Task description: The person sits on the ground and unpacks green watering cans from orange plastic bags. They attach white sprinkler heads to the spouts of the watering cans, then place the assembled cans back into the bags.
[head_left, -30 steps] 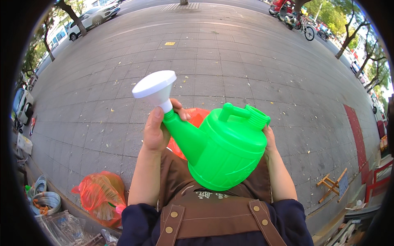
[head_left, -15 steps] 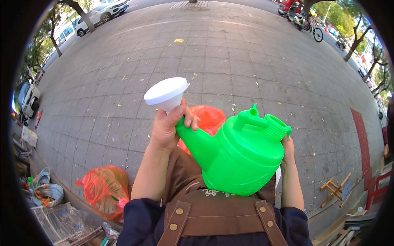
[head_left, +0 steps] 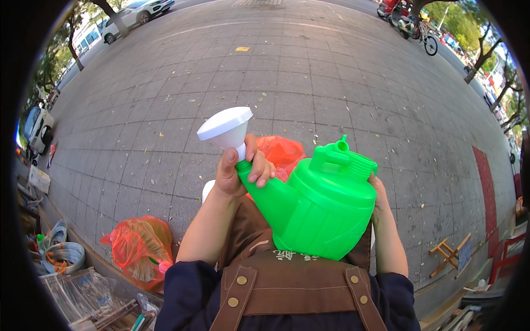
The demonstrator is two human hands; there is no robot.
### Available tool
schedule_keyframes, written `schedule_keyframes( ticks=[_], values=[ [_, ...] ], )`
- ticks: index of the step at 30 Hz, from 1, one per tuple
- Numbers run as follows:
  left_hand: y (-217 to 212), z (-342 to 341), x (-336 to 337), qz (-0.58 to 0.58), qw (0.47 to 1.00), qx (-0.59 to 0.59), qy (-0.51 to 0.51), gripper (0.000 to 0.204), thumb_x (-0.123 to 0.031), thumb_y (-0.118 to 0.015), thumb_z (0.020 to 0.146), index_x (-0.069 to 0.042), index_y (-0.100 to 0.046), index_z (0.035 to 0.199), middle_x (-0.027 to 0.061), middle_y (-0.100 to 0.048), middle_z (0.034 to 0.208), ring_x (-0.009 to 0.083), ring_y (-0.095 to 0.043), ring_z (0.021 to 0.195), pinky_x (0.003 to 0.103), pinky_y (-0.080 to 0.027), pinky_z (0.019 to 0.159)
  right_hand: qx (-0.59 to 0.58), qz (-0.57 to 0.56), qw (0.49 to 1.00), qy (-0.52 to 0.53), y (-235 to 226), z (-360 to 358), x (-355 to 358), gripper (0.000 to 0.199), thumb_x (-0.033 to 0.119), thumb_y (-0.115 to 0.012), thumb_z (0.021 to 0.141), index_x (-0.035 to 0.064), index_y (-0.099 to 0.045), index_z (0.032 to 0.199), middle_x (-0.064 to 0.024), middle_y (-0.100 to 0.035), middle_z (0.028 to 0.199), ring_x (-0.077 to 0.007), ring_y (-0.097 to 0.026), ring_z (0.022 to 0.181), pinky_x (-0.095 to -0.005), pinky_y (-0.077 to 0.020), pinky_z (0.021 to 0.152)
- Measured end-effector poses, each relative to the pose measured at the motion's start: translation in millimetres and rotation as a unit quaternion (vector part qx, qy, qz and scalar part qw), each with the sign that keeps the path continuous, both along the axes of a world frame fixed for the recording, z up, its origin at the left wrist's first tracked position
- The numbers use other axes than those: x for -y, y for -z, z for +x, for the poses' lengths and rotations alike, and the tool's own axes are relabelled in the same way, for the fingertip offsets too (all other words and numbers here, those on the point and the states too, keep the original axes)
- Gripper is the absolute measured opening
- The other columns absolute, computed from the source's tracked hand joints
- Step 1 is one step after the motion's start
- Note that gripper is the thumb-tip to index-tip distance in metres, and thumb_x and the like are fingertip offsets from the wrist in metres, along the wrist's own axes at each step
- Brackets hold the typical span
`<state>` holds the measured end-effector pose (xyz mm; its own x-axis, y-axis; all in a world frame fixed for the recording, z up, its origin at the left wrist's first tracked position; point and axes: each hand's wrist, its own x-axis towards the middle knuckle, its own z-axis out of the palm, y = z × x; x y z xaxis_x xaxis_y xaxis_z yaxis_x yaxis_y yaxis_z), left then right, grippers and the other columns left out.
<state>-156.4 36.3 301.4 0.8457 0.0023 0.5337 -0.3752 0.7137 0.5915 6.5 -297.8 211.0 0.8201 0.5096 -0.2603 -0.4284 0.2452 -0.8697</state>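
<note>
A bright green plastic watering can (head_left: pixel 326 209) rests tilted against my apron, above my lap. My left hand (head_left: pixel 243 168) is wrapped round the top of its spout, just below the white sprinkler head (head_left: pixel 225 124). The head's narrow white neck sits at the spout's green end; I cannot tell how firmly it is joined. My right hand (head_left: pixel 380 194) grips the can's right side below the threaded filling mouth, with most of its fingers hidden behind the can. The brown apron (head_left: pixel 301 292) covers my chest and lap.
An orange-red plastic bag (head_left: pixel 280 154) lies beyond the can. Another filled orange bag (head_left: pixel 141 248) sits at left, near wire coils (head_left: pixel 65 258) and clear-wrapped goods (head_left: pixel 83 295). A small wooden folding stand (head_left: pixel 446 255) is at right. Grey paving (head_left: pixel 221 77) stretches ahead.
The watering can has turned slightly and its right side has shifted left. My left hand's grip has changed, with the thumb off the sprinkler head's neck, so more of the neck shows.
</note>
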Motion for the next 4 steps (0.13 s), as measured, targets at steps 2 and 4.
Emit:
schedule_keyframes(
  ticks=[2,4],
  values=[
    [2.7,-0.7,-0.4,-0.009,1.000,-0.007,0.004,0.038,-0.050,-0.051,0.092,-0.014,-0.041,0.084,-0.0009,-0.049,0.055,0.0153,-0.056,0.052,0.034,-0.049,0.073,-0.028,0.009,0.999,-0.013,12.5,5.6,-7.0,0.054,0.047,-0.061,0.086,0.0019,-0.054,0.114,-0.0085,-0.061,0.102,-0.0173,-0.061,0.089,-0.0324,-0.0524,0.076],
    [2.2,-1.2,-3.1,-0.006,0.999,-0.042,-0.027,0.037,-0.048,-0.055,0.091,-0.014,-0.041,0.086,-0.0010,-0.049,0.055,0.0156,-0.057,0.053,0.034,-0.049,0.076,-0.060,0.036,0.997,-0.019,35.3,18.6,-13.1,0.056,0.047,-0.061,0.087,0.0022,-0.052,0.120,-0.0123,-0.059,0.115,-0.0184,-0.060,0.098,-0.0328,-0.0520,0.079]
  ],
)
